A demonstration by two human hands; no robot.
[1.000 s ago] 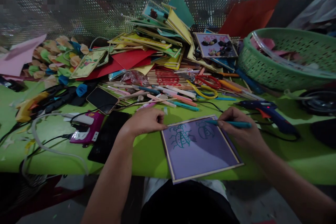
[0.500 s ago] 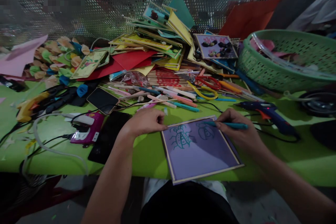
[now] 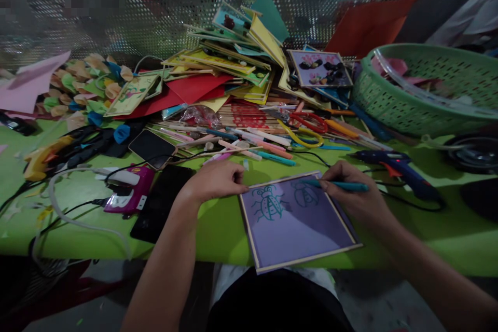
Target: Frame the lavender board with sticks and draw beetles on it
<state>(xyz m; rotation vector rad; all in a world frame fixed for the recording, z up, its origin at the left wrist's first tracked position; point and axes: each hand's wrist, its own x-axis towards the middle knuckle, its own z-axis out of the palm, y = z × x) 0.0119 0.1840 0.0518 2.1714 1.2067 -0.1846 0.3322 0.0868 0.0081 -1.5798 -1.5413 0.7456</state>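
Right-hand grip [image 3: 356,194]: pinching a teal pen [image 3: 348,185] between thumb and fingers, the pen slanting across the right edge of a framed purple card [image 3: 299,244]. Left-hand grip [image 3: 216,180]: fingers curled, thumb at the card's far left corner; from where I stand, cannot tell whether it pinches the frame. Largest item noted is the green surface [image 3: 218,238], heavily loaded along its back. Upon it rises a loose heap of framed cards [image 3: 221,61], yellow predominating, in front of perforated sheeting [image 3: 163,5]. Right of the heap sits a slotted green basket [image 3: 392,101], pink pieces inside. The purple card is located at the front of the surface, between the two grips, lying aslant, its near left corner overhanging the edge. A flat black item [image 3: 155,212] lies to the left, just beside a magenta adapter [image 3: 134,199]. A blue glue gun [image 3: 416,176], small red light showing, lies to the right of the right-hand grip. Scissors [image 3: 306,146] and loose felt pens [image 3: 274,149] lie between heap and card. Smallest entry: two teal bug-like drawings [image 3: 270,205] on the card's far half, the pen's tip at the right one; contact too small to confirm.
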